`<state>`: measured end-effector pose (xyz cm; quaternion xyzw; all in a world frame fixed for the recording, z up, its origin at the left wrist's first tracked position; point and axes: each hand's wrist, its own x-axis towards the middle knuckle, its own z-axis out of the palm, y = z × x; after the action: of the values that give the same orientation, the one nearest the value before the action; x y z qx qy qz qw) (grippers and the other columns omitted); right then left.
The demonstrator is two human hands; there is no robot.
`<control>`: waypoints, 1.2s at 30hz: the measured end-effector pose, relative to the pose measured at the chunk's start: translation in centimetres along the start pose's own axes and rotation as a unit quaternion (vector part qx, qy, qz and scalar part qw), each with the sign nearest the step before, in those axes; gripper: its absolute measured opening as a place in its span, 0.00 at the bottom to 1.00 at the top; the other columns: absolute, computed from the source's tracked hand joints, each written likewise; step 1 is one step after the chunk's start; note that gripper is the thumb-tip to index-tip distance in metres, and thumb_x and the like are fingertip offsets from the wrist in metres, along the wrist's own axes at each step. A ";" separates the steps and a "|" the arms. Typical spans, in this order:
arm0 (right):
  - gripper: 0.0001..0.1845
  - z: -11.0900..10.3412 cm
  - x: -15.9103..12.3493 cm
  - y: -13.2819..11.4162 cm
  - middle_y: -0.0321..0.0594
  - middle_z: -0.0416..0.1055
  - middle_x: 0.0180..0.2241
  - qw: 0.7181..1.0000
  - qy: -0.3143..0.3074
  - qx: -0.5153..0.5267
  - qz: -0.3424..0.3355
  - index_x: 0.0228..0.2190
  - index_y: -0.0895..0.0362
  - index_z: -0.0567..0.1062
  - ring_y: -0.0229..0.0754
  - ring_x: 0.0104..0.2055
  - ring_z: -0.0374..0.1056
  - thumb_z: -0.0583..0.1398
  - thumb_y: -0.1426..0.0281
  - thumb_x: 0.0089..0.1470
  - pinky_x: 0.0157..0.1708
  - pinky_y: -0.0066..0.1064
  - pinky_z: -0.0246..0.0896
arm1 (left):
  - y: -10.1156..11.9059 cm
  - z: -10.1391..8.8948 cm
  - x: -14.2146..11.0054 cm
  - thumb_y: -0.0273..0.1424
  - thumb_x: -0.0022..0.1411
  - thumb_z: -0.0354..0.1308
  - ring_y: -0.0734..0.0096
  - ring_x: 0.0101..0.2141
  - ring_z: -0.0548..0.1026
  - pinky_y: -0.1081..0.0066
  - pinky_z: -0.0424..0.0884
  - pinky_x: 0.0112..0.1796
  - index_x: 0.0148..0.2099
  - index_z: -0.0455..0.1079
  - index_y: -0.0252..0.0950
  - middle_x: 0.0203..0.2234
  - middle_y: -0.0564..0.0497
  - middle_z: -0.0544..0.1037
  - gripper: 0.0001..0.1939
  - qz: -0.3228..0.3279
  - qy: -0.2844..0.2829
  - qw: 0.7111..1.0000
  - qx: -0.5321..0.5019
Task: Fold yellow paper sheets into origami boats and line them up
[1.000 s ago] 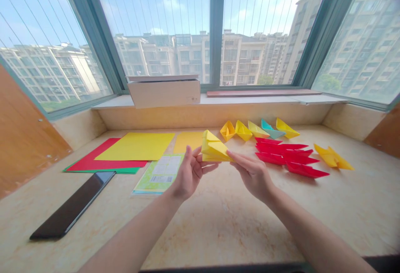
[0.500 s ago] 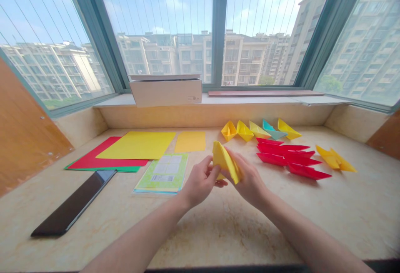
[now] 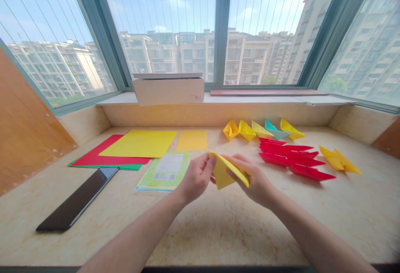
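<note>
A piece of folded yellow paper (image 3: 223,174) is held between my two hands above the middle of the counter. My left hand (image 3: 197,176) pinches its upper left corner. On the other side, my right hand (image 3: 252,177) grips the long right edge, with the thumb along the top and other fingers hidden behind the paper. The paper slants down to the right, its pointed lower corner hanging free. Nearest my right hand lie several red folded paper boats (image 3: 289,154). By my left hand is a green-and-white paper packet (image 3: 165,169).
Yellow paper boats (image 3: 246,131) and a blue one (image 3: 276,130) line the back, with a yellow folded piece (image 3: 339,159) at right. Yellow (image 3: 140,143), red (image 3: 90,152) and orange sheets (image 3: 192,140) and a black phone (image 3: 79,200) lie left. A white box (image 3: 168,90) stands on the sill.
The folded yellow paper has turned from standing steeply to lying flatter, showing more of its lower flap. My left hand has shifted to its upper left corner. The camera view has moved slightly.
</note>
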<state>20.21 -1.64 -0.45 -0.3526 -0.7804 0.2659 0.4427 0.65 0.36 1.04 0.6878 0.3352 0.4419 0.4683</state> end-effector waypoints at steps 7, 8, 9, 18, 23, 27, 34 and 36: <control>0.30 0.0 -0.1 -0.2 0.42 0.69 0.44 0.999 -0.010 -0.037 -0.025 0.60 0.46 0.67 0.44 0.44 0.68 0.57 0.78 0.57 0.42 0.35 0.65 | 0.0 -0.1 -0.3 0.43 0.70 0.48 0.72 0.27 0.75 0.73 0.76 0.25 0.45 0.71 0.31 0.28 0.49 0.75 0.20 0.019 0.007 1.000 -0.004; 0.30 0.0 0.0 -0.3 0.42 0.69 0.44 0.999 -0.016 -0.039 -0.022 0.59 0.46 0.67 0.44 0.44 0.68 0.57 0.78 0.58 0.42 0.35 0.65 | 0.0 -0.3 -0.3 0.43 0.70 0.48 0.71 0.27 0.75 0.73 0.76 0.26 0.47 0.71 0.32 0.29 0.49 0.75 0.20 0.029 0.004 1.000 -0.004; 0.29 -0.1 0.0 -0.4 0.42 0.69 0.43 0.999 -0.022 -0.040 -0.017 0.59 0.47 0.68 0.44 0.43 0.68 0.57 0.77 0.58 0.42 0.35 0.64 | 0.0 -0.4 -0.3 0.42 0.70 0.48 0.71 0.28 0.75 0.73 0.76 0.26 0.49 0.71 0.32 0.30 0.49 0.76 0.20 0.041 0.001 0.999 0.000; 0.18 -2.5 0.6 -0.3 0.42 0.70 0.38 0.993 -0.096 0.032 0.054 0.52 0.54 0.76 0.40 0.36 0.68 0.56 0.61 0.64 0.32 0.28 0.64 | 0.7 -1.0 -0.1 0.40 0.70 0.49 0.66 0.38 0.78 0.69 0.79 0.38 0.53 0.72 0.35 0.39 0.46 0.78 0.19 0.051 -0.053 0.997 0.022; 0.20 -1.6 0.3 0.2 0.42 0.71 0.40 0.999 -0.037 -0.029 0.001 0.55 0.50 0.73 0.43 0.40 0.69 0.56 0.71 0.63 0.37 0.32 0.66 | 0.3 -0.5 -0.1 0.42 0.69 0.50 0.68 0.37 0.78 0.66 0.80 0.38 0.50 0.73 0.36 0.39 0.47 0.78 0.18 0.019 -0.022 0.999 -0.017; 0.27 -0.5 -0.2 0.6 0.44 0.70 0.42 0.993 0.021 -0.103 -0.061 0.58 0.47 0.70 0.44 0.41 0.69 0.56 0.76 0.60 0.37 0.35 0.67 | -0.1 -0.3 0.1 0.44 0.68 0.52 0.68 0.36 0.78 0.66 0.80 0.38 0.48 0.72 0.35 0.38 0.47 0.78 0.19 0.018 0.026 0.999 -0.032; 0.27 -0.8 -0.1 0.3 0.43 0.72 0.42 0.987 0.065 -0.124 -0.078 0.57 0.46 0.70 0.45 0.42 0.70 0.55 0.77 0.59 0.37 0.35 0.68 | 0.2 -0.6 -0.1 0.42 0.67 0.54 0.65 0.40 0.79 0.62 0.78 0.43 0.53 0.67 0.36 0.40 0.45 0.79 0.17 0.034 -0.019 0.994 -0.098; 0.27 -0.8 -0.1 0.3 0.43 0.71 0.42 0.984 0.065 -0.139 -0.091 0.58 0.46 0.69 0.45 0.42 0.70 0.56 0.76 0.60 0.36 0.35 0.69 | 0.1 -0.6 -0.1 0.41 0.68 0.53 0.65 0.39 0.80 0.62 0.79 0.43 0.51 0.67 0.37 0.40 0.46 0.79 0.16 0.033 -0.013 0.994 -0.102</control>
<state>21.07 -1.45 -0.36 -0.3545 -0.8083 0.0904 0.4613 0.06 0.42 1.24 0.6529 0.2595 0.4803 0.5250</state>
